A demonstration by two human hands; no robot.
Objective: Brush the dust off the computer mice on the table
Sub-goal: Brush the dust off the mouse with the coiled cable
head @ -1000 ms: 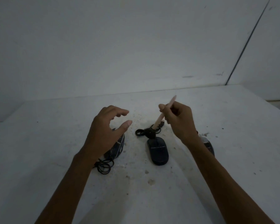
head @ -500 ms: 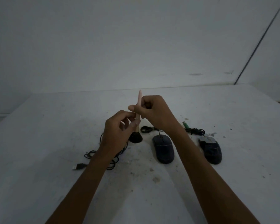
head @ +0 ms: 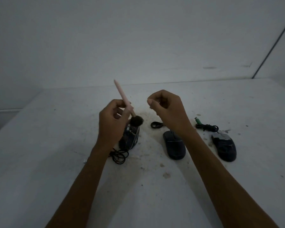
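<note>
The brush [head: 124,102] has passed from my right hand [head: 167,109] to my left hand [head: 113,122]. Its handle now tilts up and left, bristles just above the left mouse [head: 131,137]. My right hand, now loosely curled and holding nothing, has withdrawn right of the brush.

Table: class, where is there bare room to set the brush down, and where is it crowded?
Free: the table left of the left mouse, the near strip between the forearms, and the far strip behind the hands. Crowded: the row of left, middle and right mouse with their cables and scattered dust.
</note>
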